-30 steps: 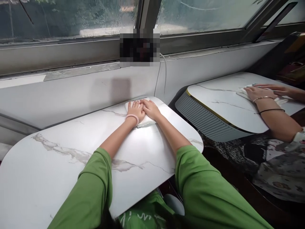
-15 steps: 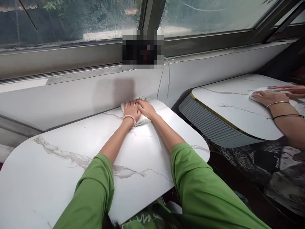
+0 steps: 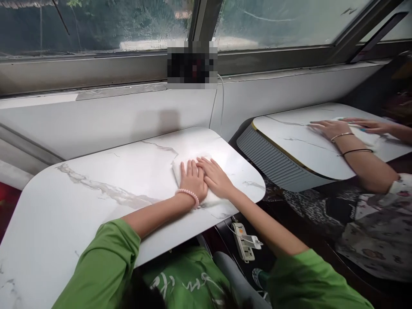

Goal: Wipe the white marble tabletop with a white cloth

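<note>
A white cloth [image 3: 212, 199] lies flat on the marble-patterned white table [image 3: 71, 210]. My left hand [image 3: 193, 180], with a pink beaded bracelet at the wrist, rests palm down on the cloth, its fingers stretched forward. My right hand [image 3: 217, 177] also lies flat on it, touching the side of my left hand. Much of the cloth is hidden beneath both palms.
On the right, another person's hands [image 3: 334, 131] press a white cloth on a second marble-patterned table [image 3: 309, 156]. A power strip [image 3: 241, 242] with a plugged-in charger sits below the table edge. Windows [image 3: 283, 25] and a white wall [image 3: 116, 122] run behind.
Both my hands and the cloth have slid from the table's back edge toward me and slightly right. The other person's hands have moved left on their table.
</note>
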The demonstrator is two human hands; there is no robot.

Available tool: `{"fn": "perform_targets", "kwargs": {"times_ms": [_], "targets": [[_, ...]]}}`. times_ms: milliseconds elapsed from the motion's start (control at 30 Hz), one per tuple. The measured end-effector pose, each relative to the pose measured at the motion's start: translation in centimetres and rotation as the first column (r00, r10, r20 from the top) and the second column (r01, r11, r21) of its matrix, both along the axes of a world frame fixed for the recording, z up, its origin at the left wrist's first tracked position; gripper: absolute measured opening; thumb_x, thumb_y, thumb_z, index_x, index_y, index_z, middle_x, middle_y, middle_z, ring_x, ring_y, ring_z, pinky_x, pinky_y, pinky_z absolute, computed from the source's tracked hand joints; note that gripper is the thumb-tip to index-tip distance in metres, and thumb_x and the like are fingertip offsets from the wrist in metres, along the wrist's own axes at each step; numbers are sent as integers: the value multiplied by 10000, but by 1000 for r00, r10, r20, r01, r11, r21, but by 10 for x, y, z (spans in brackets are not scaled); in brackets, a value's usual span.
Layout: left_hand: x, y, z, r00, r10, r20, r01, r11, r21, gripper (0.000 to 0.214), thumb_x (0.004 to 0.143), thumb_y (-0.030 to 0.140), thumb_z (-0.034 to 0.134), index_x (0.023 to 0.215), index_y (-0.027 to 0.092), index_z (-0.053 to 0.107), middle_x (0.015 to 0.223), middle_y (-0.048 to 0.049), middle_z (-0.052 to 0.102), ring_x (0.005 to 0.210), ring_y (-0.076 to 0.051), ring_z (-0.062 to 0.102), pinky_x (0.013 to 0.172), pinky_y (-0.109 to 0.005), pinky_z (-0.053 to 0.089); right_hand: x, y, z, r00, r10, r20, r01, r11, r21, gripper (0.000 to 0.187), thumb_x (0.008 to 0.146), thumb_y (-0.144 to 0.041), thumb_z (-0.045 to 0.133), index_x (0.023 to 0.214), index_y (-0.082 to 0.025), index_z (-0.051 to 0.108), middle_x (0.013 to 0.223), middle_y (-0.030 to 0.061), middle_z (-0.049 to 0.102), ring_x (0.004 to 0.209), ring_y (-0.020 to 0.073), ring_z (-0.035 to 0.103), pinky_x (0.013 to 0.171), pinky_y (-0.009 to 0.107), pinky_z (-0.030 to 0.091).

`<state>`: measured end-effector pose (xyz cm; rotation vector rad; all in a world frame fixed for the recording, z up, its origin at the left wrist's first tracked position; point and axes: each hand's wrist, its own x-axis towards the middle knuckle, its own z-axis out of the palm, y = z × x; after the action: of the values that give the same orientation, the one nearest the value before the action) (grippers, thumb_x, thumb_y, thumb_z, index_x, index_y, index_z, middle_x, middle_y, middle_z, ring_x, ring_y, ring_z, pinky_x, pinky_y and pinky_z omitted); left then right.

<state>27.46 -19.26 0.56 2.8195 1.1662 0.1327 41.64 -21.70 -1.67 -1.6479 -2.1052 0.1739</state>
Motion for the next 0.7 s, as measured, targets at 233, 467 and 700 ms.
{"fn": "perform_targets", "kwargs": {"times_ms": [233, 467, 700], "targets": [[-20, -51, 9, 995, -82, -55, 84, 996, 32, 618, 894, 324, 380, 1434, 25, 395, 1531, -192, 294, 1445, -360, 169, 1188, -576, 12, -24, -63, 3, 1000, -22, -14, 22, 1000, 22, 509, 888, -235, 320, 1393, -246, 386, 1468, 91, 447, 1411, 241, 323, 1166, 555, 232], [-30, -46, 6, 995, -86, -49, 85, 996, -24, 622, 925, 338, 336, 1469, 38, 323, 1543, -200, 252, 1445, -352, 171, 1155, -622, 139, -35, -58, 6, 998, -50, -39, 52, 998, 30, 511, 833, -195, 352, 1334, -242, 442, 1426, 94, 493, 1384, 246, 370, 1153, 561, 244], [-34, -11, 0, 997, -74, -33, 73, 997, -35, 604, 949, 322, 288, 1488, 49, 276, 1561, -191, 206, 1455, -333, 138, 1155, -627, 72, -43, -22, 6, 995, -90, -50, 90, 996, 14, 468, 801, -160, 355, 1244, -172, 506, 1395, 110, 522, 1370, 243, 380, 1157, 512, 223]]}}
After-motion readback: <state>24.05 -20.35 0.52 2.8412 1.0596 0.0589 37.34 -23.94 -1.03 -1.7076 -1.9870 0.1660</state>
